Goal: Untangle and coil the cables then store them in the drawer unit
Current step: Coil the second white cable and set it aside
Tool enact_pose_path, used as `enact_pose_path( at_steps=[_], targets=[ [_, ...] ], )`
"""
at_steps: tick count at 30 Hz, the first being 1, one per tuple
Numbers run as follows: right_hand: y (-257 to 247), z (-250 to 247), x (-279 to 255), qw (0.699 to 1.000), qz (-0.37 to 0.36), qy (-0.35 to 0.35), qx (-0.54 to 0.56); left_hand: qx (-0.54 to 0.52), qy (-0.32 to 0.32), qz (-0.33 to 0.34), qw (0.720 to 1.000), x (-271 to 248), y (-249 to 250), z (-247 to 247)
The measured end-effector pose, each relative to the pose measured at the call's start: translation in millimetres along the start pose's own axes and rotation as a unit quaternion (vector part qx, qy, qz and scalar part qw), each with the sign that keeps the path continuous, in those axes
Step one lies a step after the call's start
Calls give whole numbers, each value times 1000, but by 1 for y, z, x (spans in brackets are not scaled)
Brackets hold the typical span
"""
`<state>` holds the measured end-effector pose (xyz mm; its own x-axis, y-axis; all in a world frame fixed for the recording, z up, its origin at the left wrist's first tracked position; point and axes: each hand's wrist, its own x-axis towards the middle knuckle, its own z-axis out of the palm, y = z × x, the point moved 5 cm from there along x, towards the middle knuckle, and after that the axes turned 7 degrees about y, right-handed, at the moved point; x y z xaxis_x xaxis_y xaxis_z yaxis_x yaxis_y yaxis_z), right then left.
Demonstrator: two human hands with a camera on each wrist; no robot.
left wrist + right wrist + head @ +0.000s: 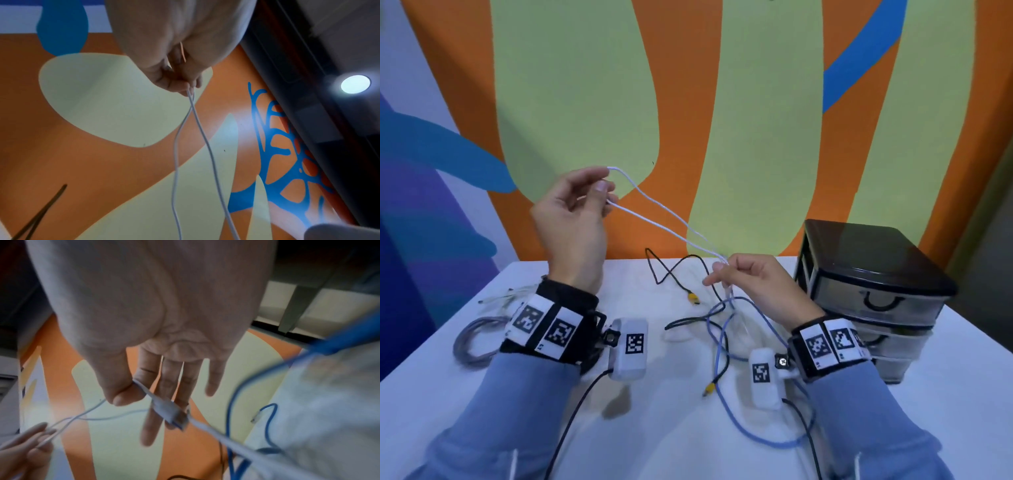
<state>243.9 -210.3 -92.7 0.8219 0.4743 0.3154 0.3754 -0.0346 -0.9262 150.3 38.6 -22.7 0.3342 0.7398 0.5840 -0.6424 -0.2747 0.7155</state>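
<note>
1. Head view: this is the only view taking in the whole white counter (722, 455). The left hand (571, 219) is hanging raised above the counter's far edge, fingers curled, its grip pinching a doubled loop of the white cable (654, 212). Two strands are running down and right to the right hand (753, 284), which is sitting lower, just over the counter, thumb and forefinger pinching those strands.
2. Also showing here only: a blue cable (726, 407) and a black cable (671, 270) with yellow-tipped plugs are lying crossed on the counter below the right hand; a grey coil (469, 342) is lying behind the left wrist; the black drawer unit (873, 274) is standing at the right, its drawers looking closed.
3. Left wrist view: looking up past the left hand (174, 53) at the painted wall. The fingertips (180, 86) are bunching together on the white cable (207, 146), whose two strands are crossing just below the grip and dropping out of frame.
4. Right wrist view: the right hand (156, 331) is showing its palm, fingers extended, with the thumb pressing the white cable (226, 441) against the forefinger. A plug end (170, 413) is dangling blurred just beyond. Thin strands are leading to the left hand (30, 449) at lower left. The blue cable (234, 399) is looping at right.
</note>
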Motion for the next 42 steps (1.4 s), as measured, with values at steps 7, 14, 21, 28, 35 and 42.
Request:
enact_pose_path(
  at_steps=[7,14,21,28,35,42],
  targets=[
    [-6,-3,-1,996,-6,49,69,48,65,-13,997,4,-12,-22],
    [-8,8,-5,997,16,-16,75,68,-17,-58,996,-16,-9,-3],
    [-17,25,-11,975,53,-62,208,58,-158,-76,983,-30,-4,18],
    [-18,15,-8,952,80,-45,293,163,-262,1,951,-23,-10,12],
    [-26,33,-17,951,108,-123,264,29,-312,-49,948,-44,16,26],
    [-30,26,-14,941,81,-76,321,179,-329,16,927,-51,-1,29]
  ],
)
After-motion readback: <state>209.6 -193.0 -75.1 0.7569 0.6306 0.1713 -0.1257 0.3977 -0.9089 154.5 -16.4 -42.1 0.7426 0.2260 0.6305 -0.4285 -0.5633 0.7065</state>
